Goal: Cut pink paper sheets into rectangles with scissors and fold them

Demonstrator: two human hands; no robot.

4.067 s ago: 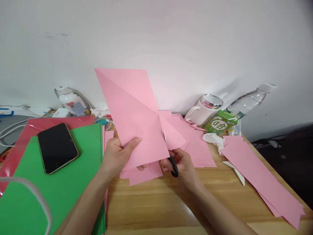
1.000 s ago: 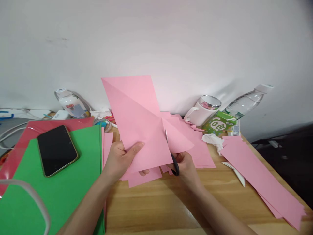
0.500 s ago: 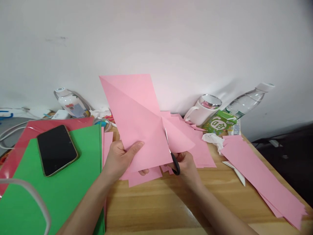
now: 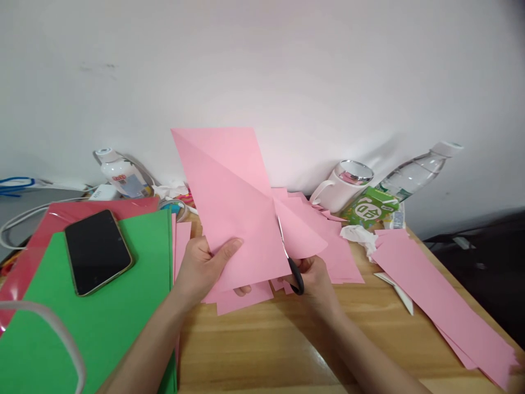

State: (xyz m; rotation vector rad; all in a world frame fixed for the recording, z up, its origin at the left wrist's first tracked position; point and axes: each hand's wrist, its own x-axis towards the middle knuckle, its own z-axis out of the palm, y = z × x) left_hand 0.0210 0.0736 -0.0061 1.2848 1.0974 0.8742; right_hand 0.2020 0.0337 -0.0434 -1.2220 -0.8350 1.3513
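Observation:
My left hand [image 4: 204, 268] pinches the lower left edge of a folded pink sheet of paper [image 4: 233, 208], held upright above the wooden table [image 4: 262, 345]. My right hand [image 4: 315, 280] grips black-handled scissors [image 4: 290, 256], whose blades point up into the sheet along a cut near its right side. The part of the sheet right of the blades hangs out as a loose flap. My right fingers are mostly hidden behind the paper and handle.
Pink offcuts [image 4: 435, 295] lie at the right and behind the sheet. Green [image 4: 94, 323] and red paper sit at the left under a black phone [image 4: 97, 251]. At the wall stand a white mug [image 4: 342, 186], a green carton [image 4: 369, 207], two bottles and a crumpled tissue.
The scissors have advanced a little up the sheet and the cut flap has spread to the right. Both hands keep their holds in nearly the same place.

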